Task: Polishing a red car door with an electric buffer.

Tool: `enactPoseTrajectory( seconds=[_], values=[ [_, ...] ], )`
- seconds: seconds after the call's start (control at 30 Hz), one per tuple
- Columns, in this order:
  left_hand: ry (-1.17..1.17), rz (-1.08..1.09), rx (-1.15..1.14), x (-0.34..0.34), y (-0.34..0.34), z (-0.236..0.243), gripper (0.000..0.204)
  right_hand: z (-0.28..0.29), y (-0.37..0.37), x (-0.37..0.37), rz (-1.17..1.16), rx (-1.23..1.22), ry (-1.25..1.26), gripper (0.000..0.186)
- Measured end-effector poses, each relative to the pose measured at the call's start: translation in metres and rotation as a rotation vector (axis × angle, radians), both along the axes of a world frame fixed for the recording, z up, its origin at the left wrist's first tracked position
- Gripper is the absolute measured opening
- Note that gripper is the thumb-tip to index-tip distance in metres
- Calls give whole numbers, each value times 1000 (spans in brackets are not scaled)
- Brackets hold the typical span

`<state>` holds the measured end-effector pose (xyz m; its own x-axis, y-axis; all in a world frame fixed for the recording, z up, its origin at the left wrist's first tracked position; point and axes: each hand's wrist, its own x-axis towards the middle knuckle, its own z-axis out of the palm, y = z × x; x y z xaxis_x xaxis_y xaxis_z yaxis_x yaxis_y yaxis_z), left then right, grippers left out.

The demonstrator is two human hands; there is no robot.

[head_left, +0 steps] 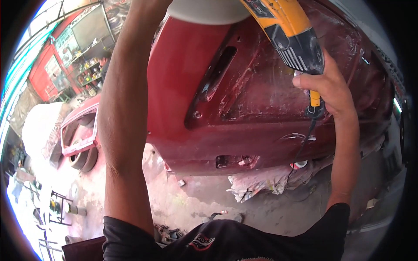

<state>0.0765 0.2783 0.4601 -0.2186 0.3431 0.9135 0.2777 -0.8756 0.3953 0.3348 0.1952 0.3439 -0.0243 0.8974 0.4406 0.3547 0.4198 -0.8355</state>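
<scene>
My right hand (334, 89) is closed around the rear handle of an orange-and-black power polisher (285, 21), with the thumb across the handle. The polisher's wide white pad (209, 12) is at the top edge, over a dark red car body panel (183, 82). Whether the pad touches the panel cannot be made out. A black cord (310, 130) hangs from the handle down past the panel's lower edge. My left arm reaches up past the top edge beside the pad, so the left hand is out of sight. Whitish smears mark the panel's recessed area, right of a long slot.
Crumpled sheeting (270, 180) lies on the floor under the panel. To the left stand a loose red vehicle door frame (79, 147) and a tyre (90, 160). Farther off are loaded shelves (90, 74), a person (103, 65) and a metal stand (61, 209).
</scene>
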Motion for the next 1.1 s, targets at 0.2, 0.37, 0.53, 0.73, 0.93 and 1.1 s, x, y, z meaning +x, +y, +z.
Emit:
enactPoseTrajectory(
  seconds=[0.2,0.37,0.53,0.73,0.93,1.1],
  values=[
    [27,-52,100,-51,-9,-101,17,-68,-14,-12,70,39,-5,93],
    [-130,130,-4,-90,-49,-204,20,-137,-42,-34,123,-24,-242,108],
    [172,287,63,-106,-79,-228,18,-181,-57,-53,210,-156,-100,108],
    [324,198,68,-67,-75,-173,18,-188,-56,-45,153,-112,13,106],
    [341,100,91,-32,-61,-137,21,-180,-52,-30,95,-93,189,100],
    [389,173,147,-44,-78,-162,19,-194,-66,-28,118,-67,46,105]
  ],
)
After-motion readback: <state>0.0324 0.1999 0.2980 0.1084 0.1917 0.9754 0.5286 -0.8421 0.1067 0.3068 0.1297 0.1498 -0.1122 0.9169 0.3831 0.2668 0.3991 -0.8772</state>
